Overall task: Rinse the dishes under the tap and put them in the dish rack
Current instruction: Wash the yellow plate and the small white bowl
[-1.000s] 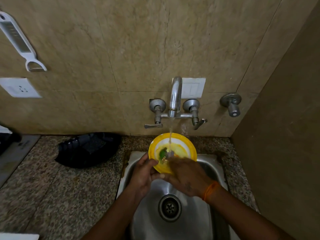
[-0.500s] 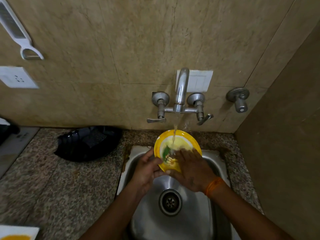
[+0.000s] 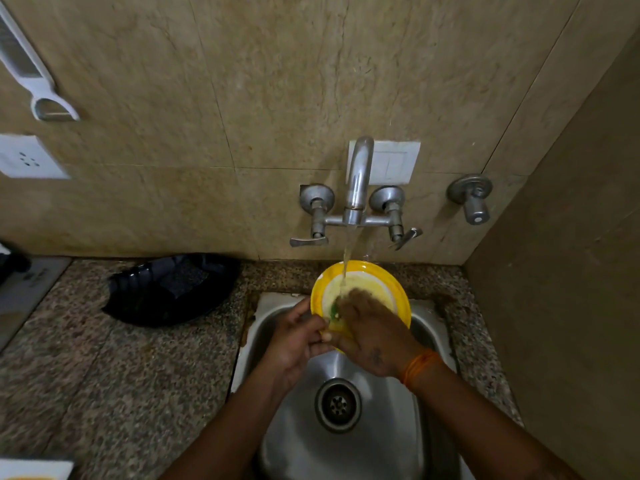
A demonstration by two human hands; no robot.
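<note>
right hand (image 3: 372, 336) slid further across plate (image 3: 388, 282), flat | left hand (image 3: 294, 341) grips rim

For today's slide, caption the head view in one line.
Left hand holds a yellow plate under the running tap; right hand rubs it.

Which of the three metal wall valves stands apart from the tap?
The lone valve at far right, by the corner; the other two flank the tap.

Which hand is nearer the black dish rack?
Left. The left hand grips the yellow plate's rim, nearer the rack; the right hand rubs the plate's face, farther off.
</note>
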